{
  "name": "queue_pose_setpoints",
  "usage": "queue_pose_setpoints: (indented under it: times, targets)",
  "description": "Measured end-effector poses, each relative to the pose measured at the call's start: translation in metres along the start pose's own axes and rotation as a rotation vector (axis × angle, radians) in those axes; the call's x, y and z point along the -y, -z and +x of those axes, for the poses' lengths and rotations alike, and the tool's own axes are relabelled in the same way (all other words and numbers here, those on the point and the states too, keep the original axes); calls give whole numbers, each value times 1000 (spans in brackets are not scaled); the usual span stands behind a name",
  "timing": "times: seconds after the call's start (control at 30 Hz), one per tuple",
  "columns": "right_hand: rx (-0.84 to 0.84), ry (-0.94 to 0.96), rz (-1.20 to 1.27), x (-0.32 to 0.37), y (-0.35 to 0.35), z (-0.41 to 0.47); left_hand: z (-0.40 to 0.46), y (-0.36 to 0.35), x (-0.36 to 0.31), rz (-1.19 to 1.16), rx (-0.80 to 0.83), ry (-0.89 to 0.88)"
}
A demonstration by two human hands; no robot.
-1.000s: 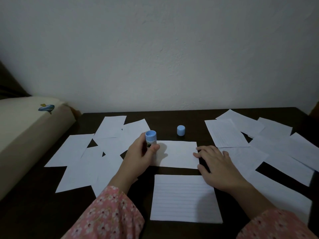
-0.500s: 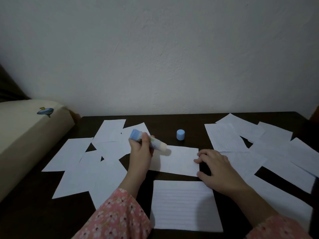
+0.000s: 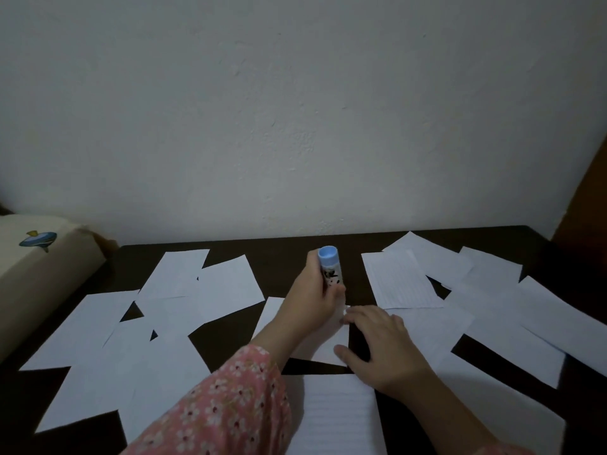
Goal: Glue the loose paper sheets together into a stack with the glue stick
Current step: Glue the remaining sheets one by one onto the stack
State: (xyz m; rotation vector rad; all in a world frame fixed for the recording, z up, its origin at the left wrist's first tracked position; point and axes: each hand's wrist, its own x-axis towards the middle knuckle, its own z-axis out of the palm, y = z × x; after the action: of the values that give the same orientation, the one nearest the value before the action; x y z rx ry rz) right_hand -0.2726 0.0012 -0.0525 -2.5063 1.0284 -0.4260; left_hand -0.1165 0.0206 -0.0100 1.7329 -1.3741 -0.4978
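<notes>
Many loose paper sheets (image 3: 108,326) lie spread over the dark table (image 3: 289,254), left and right, and the middle sheet (image 3: 328,348) is in the centre, partly under both hands. The left hand (image 3: 312,298) grips the glue stick (image 3: 331,269) around its barrel, blue end up and the lower end down at the far right corner of this sheet, while the right hand (image 3: 382,348) rests on the sheet's right edge with fingers spread flat. I judge the paper to be very light, thin and easy to slide or wrinkle, so it should be pressed flat near the glued place; the stick is light and stiff, best held at mid-barrel.
</notes>
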Motion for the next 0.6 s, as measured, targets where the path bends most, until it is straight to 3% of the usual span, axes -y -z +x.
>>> queue_pose_setpoints:
  times: [0.6]
  targets:
    - [40, -83, -81, 11, -1, -1, -1, 2, 8, 147, 130, -43]
